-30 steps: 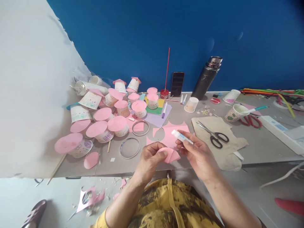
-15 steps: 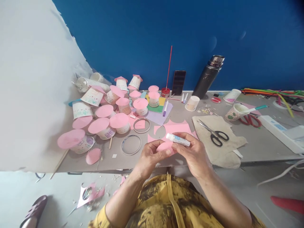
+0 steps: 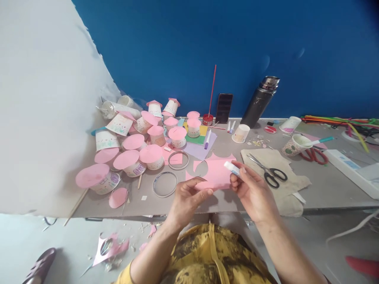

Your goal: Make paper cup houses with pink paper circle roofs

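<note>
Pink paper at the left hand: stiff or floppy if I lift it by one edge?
Probably floppy: the pink paper is a thin cut sheet, pinched by the left hand. Likely very light, so a push may slide or crease it.

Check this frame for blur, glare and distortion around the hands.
Head view: soft daylight, faint shadows under the left hand and pink paper; right hand and glue stick slightly soft; glint on the flask, which leans from wide-angle distortion.

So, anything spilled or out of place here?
Yes: a pink paper offcut and small scraps lie on the floor below the table, and a stack of paper cups lies on its side, back left.
</note>
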`<state>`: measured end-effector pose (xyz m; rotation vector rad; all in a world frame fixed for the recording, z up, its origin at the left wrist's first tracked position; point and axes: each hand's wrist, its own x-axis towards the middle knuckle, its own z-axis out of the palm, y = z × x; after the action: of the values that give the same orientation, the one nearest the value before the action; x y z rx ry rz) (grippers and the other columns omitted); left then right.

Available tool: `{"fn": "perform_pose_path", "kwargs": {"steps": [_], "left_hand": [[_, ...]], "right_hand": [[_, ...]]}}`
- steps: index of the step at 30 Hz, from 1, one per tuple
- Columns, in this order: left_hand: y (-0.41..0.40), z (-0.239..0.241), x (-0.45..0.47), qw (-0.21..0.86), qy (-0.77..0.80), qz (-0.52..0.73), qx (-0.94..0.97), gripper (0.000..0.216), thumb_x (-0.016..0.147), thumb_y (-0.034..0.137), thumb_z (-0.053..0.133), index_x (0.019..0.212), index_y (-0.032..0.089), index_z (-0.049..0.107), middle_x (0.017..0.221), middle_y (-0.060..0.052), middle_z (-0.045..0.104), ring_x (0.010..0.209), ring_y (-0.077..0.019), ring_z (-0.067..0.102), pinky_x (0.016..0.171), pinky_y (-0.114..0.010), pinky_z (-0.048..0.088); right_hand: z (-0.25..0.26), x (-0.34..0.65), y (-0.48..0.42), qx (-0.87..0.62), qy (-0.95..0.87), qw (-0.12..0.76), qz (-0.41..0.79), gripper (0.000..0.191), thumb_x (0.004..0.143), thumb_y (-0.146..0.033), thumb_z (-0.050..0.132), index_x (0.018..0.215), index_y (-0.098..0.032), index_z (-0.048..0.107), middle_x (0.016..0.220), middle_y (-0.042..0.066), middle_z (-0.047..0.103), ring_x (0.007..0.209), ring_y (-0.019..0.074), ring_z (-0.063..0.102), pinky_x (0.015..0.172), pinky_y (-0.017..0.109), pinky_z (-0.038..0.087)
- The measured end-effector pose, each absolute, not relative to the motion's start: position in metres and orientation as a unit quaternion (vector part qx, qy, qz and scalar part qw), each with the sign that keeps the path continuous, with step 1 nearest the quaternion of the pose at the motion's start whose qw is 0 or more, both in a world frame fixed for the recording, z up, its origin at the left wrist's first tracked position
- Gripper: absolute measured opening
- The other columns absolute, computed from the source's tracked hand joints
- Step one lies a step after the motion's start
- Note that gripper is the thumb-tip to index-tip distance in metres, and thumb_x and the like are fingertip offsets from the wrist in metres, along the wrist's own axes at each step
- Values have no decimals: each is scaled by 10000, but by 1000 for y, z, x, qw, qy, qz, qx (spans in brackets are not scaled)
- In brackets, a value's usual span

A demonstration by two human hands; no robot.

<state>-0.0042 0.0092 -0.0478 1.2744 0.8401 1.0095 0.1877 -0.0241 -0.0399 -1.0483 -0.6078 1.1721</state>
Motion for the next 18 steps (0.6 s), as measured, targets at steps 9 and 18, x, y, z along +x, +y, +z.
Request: {"fn": "perform_pose_path", "kwargs": {"steps": [9, 18], "left_hand": [[19, -41, -2, 91, 252, 540, 798, 298, 820, -5, 650, 907, 256, 764, 1238, -101, 653, 1254, -283, 539, 1016, -497, 493], [20, -48, 15, -75, 316, 554, 766, 306, 803, -11, 621, 955, 224, 744, 1268, -131, 580, 1295, -330, 462, 1044, -527, 464]], "right_hand": [[-44, 200, -28, -403, -178, 643, 626, 379, 652, -301, 956, 971, -199, 780, 782, -9, 631, 672, 83, 548, 549, 172, 455], [-39, 190, -25, -402, -149, 666, 610, 446, 630, -400, 970, 972, -195, 770, 789, 5, 698, 634, 75, 552, 500, 155, 452]]}}
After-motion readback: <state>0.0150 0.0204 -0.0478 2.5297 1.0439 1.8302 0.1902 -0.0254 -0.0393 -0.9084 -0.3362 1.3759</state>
